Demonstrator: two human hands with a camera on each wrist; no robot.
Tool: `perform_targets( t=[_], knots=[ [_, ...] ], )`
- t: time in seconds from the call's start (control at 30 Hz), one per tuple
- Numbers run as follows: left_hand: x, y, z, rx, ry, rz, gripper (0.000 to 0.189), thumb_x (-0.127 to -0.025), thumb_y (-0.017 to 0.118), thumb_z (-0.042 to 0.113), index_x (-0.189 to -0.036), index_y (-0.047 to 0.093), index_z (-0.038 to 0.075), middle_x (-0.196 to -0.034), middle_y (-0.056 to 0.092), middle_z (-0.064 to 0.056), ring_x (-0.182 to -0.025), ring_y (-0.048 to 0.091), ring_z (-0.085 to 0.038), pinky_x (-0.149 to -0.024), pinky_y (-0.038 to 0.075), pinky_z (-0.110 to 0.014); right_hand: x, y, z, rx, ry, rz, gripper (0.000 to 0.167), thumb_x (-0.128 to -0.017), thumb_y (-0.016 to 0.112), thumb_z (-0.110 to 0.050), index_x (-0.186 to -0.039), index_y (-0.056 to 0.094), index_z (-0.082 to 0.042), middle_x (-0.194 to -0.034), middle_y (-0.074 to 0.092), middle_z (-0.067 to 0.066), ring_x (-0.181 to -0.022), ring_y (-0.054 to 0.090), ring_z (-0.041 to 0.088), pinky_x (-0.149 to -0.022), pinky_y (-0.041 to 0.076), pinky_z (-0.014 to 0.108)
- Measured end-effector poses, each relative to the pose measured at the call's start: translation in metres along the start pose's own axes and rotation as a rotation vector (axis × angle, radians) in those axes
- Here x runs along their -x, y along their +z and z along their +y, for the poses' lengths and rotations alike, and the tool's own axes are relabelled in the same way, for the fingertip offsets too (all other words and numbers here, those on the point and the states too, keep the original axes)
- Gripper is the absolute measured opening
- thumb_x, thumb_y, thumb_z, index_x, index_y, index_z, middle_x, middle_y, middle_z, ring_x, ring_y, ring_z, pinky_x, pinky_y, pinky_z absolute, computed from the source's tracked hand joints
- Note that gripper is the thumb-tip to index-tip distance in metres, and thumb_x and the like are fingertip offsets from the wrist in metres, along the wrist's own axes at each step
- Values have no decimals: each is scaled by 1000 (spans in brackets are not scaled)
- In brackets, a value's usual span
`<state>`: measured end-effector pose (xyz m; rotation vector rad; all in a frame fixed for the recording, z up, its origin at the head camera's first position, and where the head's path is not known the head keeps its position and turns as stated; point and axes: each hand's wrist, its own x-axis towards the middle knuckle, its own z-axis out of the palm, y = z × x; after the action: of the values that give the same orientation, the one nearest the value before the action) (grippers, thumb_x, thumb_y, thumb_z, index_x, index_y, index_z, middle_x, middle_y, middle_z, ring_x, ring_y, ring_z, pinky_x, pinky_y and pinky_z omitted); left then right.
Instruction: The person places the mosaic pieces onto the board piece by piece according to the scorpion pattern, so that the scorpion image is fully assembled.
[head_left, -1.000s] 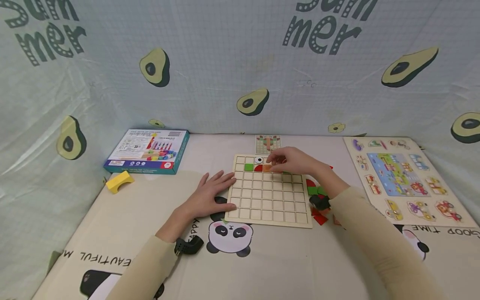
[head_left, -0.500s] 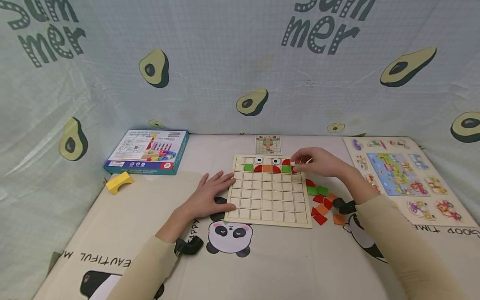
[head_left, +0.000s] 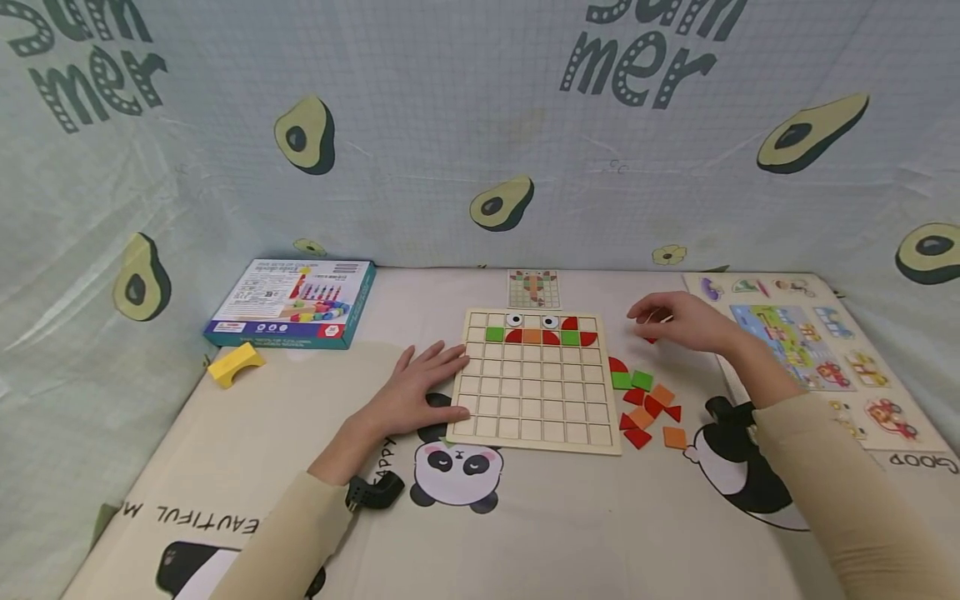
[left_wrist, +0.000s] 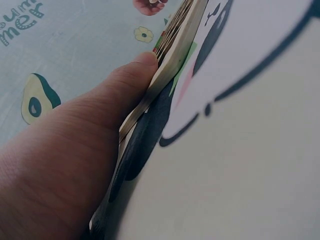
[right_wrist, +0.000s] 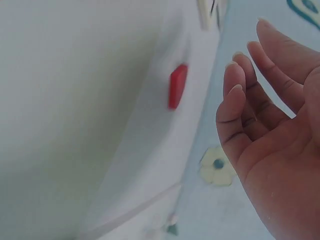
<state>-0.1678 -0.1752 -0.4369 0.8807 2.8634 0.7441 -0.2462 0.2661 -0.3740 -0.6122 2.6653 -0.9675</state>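
Note:
A square wooden grid board (head_left: 531, 408) lies in the middle of the table. Its upper rows carry two eye tiles, green squares, an orange square (head_left: 532, 337) and several red pieces. Along the board's left edge rests my left hand (head_left: 420, 396), fingers spread; its thumb (left_wrist: 135, 75) touches the rim in the left wrist view. Off the board to the right is my right hand (head_left: 686, 321), fingers slightly bent and holding nothing. A single red tile (right_wrist: 178, 86) lies on the table apart from its fingertips; the head view shows it partly hidden under that hand.
Loose red, green and orange tiles (head_left: 641, 380) lie beside the board's right edge. A pattern card (head_left: 534, 290) sits behind it. At the right is a picture puzzle board (head_left: 780, 333); at the left, a boxed game (head_left: 292, 304) and a yellow arch block (head_left: 236, 364).
My right hand has moved right, away from the board's top rows. An eye and red and green pieces it earlier covered now show, including a red one at the right end. The left hand stays put.

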Motion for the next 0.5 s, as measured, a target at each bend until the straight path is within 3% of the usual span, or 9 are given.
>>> perform_targets(
  t=[0.5],
  knots=[
    [1, -1, 1, 2, -2, -2, 85, -86, 74, 54, -155, 43, 14, -163, 33, -1, -153, 15, -29, -119, -2, -57, 5, -3, 30, 30, 90, 23, 29, -95, 73, -16, -115, 67, 4, -102, 65, 10, -94, 56, 29, -79, 49, 34]
  ],
)
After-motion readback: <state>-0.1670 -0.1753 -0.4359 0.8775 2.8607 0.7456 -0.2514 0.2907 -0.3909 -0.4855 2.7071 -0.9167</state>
